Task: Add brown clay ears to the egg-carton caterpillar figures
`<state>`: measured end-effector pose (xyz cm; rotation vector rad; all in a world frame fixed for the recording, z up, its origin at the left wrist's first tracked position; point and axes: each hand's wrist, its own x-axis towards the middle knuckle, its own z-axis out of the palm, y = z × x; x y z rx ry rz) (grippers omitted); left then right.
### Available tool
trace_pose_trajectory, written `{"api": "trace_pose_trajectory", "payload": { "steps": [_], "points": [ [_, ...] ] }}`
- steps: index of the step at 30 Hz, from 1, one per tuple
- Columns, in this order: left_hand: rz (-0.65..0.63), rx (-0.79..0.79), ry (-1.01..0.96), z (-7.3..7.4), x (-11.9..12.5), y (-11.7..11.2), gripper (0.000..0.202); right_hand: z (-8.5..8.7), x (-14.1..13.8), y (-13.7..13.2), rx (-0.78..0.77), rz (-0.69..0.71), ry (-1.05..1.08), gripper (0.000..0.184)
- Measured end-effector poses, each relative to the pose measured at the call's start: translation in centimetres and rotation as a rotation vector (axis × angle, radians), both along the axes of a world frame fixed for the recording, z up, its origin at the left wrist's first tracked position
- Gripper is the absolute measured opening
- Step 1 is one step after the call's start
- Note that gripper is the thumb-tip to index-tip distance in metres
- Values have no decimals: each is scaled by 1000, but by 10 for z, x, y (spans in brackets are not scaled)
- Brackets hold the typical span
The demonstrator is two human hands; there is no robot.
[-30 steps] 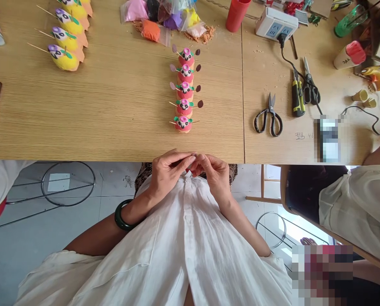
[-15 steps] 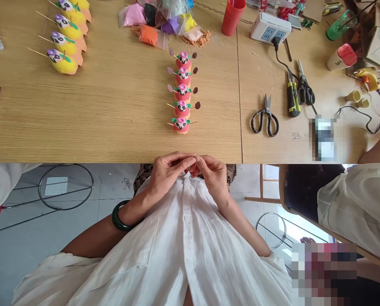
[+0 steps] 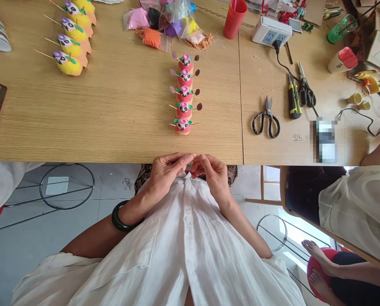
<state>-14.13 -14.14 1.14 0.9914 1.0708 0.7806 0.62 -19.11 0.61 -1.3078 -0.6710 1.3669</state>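
At the surface (image 3: 113, 127) edge, left hand (image 3: 166, 172) and right hand (image 3: 211, 172) meet fingertip to fingertip, each grip pinched shut on a tiny piece too hidden to identify; best kept light and even, close by the pink figures (image 3: 183, 91)

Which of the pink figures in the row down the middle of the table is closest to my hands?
The last pink figure at the near end of the row, just beyond your left hand and right hand. The other four stand behind it, farther up the table.
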Motion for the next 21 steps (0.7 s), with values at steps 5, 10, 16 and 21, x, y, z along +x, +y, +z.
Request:
{"api": "trace_pose_trajectory", "payload": {
  "steps": [5,10,16,21],
  "points": [
    [40,-75,-71,-4,1,0,37,3,-1,0,-1,29,42,43],
    [0,28,-52,-4,0,0,27,4,-2,1,30,36,62,37],
    [-60,85,-36,-2,0,1,23,2,-2,3,30,18,181,35],
    [-39,9,-45,-9,-2,-1,28,8,-4,4,-10,3,210,40]
  ]
}}
